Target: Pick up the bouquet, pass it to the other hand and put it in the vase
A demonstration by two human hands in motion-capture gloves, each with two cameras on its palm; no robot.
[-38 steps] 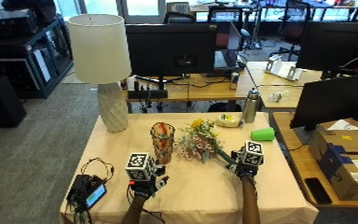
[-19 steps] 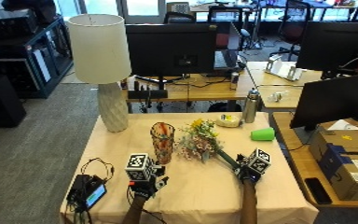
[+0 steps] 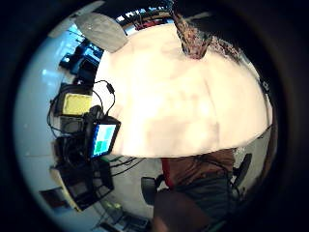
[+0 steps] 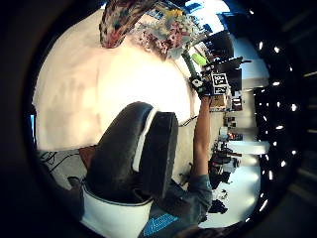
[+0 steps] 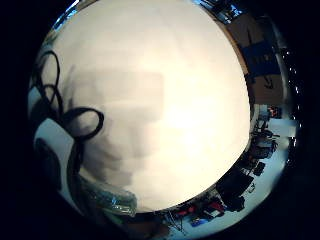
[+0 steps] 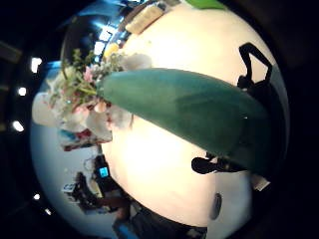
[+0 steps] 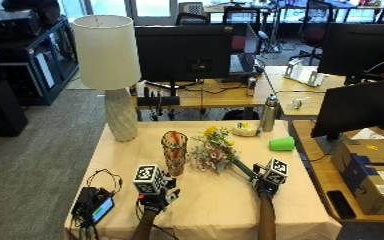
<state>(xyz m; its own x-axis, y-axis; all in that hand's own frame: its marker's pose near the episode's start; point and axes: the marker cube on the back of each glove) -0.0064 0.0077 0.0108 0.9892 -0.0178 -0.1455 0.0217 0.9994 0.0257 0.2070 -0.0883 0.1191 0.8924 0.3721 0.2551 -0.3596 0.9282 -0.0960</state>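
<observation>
Pickup step: right hand (image 7: 268,181) grips bouquet (image 7: 215,150) stem mid-table; left hand (image 7: 155,196), fingers unclear, must take it near vase (image 7: 174,146)

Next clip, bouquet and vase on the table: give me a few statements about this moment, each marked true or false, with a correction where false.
1. The right hand grips the bouquet by its green stem wrap. True.
2. The bouquet stands in the vase. False: it is outside the vase, beside it.
3. The left hand holds the vase. False: it is near the vase's foot and holds nothing.
4. A lamp stands on the table. True.
5. The green cup stands upright. False: it lies on its side.
</observation>
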